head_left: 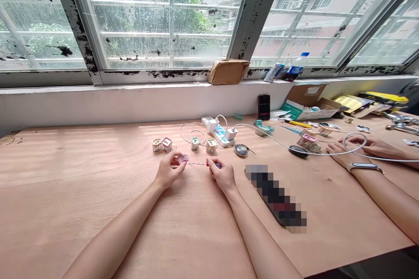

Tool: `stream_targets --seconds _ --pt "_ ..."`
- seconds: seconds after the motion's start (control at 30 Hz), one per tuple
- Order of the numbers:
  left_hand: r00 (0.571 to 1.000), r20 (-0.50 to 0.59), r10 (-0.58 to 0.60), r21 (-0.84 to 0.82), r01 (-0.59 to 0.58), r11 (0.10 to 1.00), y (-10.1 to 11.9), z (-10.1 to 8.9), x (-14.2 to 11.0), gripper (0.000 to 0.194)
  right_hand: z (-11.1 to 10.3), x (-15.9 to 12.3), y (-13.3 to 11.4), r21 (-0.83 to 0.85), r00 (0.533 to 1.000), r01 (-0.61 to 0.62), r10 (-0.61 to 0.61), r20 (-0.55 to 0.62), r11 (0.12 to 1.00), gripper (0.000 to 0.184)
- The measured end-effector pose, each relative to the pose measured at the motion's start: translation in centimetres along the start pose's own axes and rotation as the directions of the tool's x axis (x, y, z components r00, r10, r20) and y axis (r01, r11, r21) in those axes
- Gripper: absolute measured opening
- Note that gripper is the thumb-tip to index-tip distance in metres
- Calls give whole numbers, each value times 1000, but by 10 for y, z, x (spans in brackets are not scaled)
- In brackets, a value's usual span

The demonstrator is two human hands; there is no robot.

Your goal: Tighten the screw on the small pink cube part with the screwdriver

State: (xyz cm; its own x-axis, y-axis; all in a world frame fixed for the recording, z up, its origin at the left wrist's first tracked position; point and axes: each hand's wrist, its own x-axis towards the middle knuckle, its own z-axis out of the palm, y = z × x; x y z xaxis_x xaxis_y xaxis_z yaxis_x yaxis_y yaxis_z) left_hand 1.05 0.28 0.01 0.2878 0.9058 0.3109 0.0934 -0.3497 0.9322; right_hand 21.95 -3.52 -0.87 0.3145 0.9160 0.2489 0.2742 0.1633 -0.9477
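Pink plastic piece (183, 158) half-hidden in the curled left hand (168, 171); right hand (222, 177) pinches a thin screwdriver (213, 165), handle partly covered.

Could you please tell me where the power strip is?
In the head view, the white power strip lies beyond the right hand, left of the phone.

blurred: oblong object (275, 196) | too small: item (213, 165) in right hand (221, 175)

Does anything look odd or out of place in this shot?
Yes: a long object on the wooden tabletop, right of the person's right hand, is pixelated, so it can't be identified. The window frame also shows peeling black patches.
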Motion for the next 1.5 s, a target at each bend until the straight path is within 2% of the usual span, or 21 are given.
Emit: stream_targets --seconds 0.23,0.6,0.83,1.03,1.27,1.5 --pt "1000 3 22 1 -22 1000 0 0 0 28 0 -2 1 28 994 14 -17 109 1000 42" --pt "1000 9 -14 -8 14 1000 1 0 -1 27 -2 -1 -3 110 996 -10 0 91 994 40" --pt "1000 21 9 13 -10 1000 0 -1 0 26 1 -2 4 41 988 -27 20 150 999 41" --pt "996 87 36 65 -42 997 0 -1 0 23 0 -2 5 36 987 -23 17 158 999 41" --pt "990 142 -2 83 -10 997 7 -1 -1 20 0 -3 3 12 987 -15 13 160 1000 41" --pt "987 153 -37 111 20 994 8 -1 -2 22 0 -3 3 11 986 -6 4 164 1000 41"
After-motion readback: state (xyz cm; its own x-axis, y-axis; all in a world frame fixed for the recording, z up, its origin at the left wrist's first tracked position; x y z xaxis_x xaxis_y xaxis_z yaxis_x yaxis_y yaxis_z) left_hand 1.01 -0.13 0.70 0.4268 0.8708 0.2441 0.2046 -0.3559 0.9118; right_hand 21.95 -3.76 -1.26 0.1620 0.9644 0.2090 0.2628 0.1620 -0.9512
